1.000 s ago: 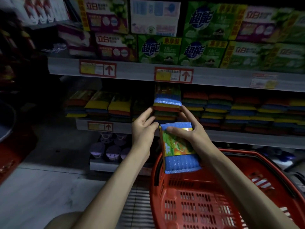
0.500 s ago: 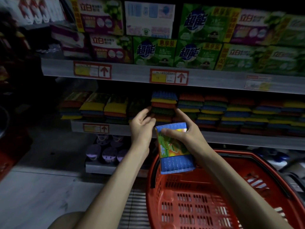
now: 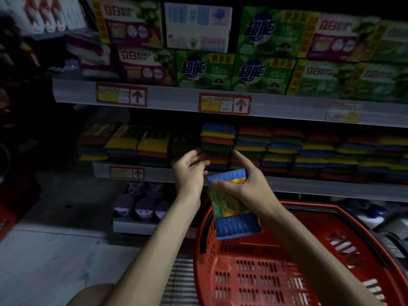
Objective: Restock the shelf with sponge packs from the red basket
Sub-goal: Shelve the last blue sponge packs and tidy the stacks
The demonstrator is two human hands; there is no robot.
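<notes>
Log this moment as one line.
step: restocking | right hand: holds sponge pack above red basket | left hand: open, beside shelf stack | pack: not yet shelved

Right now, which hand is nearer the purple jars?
Left. The left hand is up and right of the purple jars; the right hand, holding a sponge pack, is farther right.

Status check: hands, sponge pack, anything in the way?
Left hand open, at stacked multicoloured sponge packs on grey shelf. Right hand grips blue-edged plastic-wrapped sponge pack above red plastic basket. Stacks fill the row ahead.
</notes>
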